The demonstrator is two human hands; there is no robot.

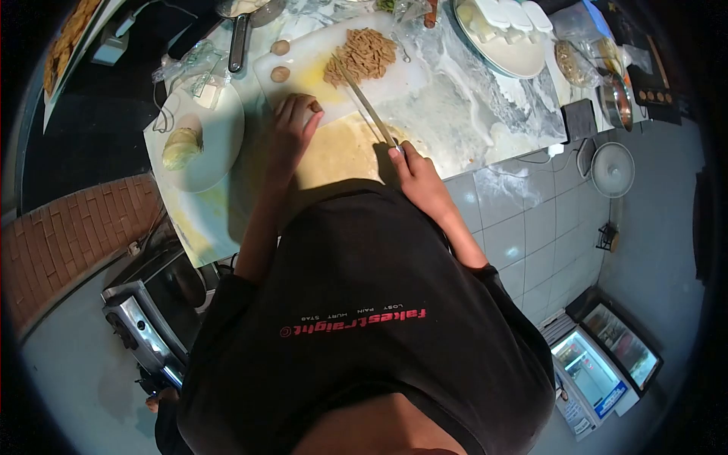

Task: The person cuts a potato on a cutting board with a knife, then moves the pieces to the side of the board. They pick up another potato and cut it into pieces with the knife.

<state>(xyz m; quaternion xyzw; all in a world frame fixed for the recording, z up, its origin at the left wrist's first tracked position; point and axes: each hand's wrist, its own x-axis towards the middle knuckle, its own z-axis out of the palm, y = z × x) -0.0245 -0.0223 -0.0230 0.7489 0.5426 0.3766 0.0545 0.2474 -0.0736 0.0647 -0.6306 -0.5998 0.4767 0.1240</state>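
- Table (497, 125), marble-patterned, white and grey, spread before the person; a tan area on its near side, below the board
- Cutting board (409, 76), white, flat on the table, stained yellow just left of the strips
- Left plate (227, 125), pale and round, near the table's left edge, bearing a pale green vegetable piece (182, 152)
- Serving plate (522, 70), white, at the far right of the table, holding lidded white containers (494, 15)
- Heap of brown strips (368, 54), cut pieces, loosely piled on the far part of the board, right of the two round pieces
- Knife (368, 105), long and narrow, laid slantwise over the board; tip end at the near left side of the heap, handle end towards the person
- Left hand (294, 121), near the left near side of the board, left of the knife and apart from it; fingers bent inward, partly closed; cannot tell whether anything is held in them
- Right hand (415, 168), fingers closed around the knife's handle end, near the table's front edge
- Pan (239, 45), with a dark handle pointing towards the person, at the far left, beyond the left plate
- Two round pieces, small and brown, on the left part of the board; one farther (280, 47), one nearer (280, 74), apart from each other
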